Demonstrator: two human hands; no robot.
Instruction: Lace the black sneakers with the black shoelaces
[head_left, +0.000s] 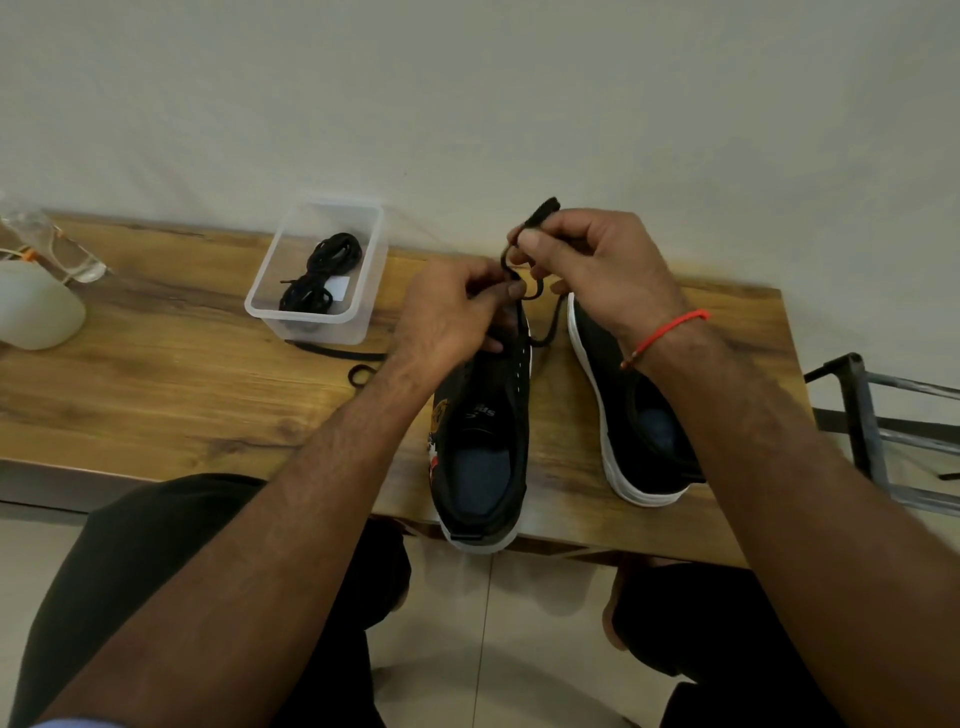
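Two black sneakers with white soles stand on the wooden table, toes pointing away from me. My left hand (451, 317) sits over the toe end of the left sneaker (483, 441) and pinches a black shoelace (540, 312) there. My right hand (592, 270) pinches the same lace higher up, its end sticking out above my fingers. Below my hands a loop of the lace hangs between the shoes. My right wrist partly covers the right sneaker (639, 431). Another stretch of black lace (337, 352) lies on the table to the left.
A clear plastic box (265, 299) holding a bundle of black laces (322, 275) stands at the back of the table (156, 395). A white container (36, 306) and a clear bottle (47, 244) are at far left. A metal frame (872, 415) stands to the right.
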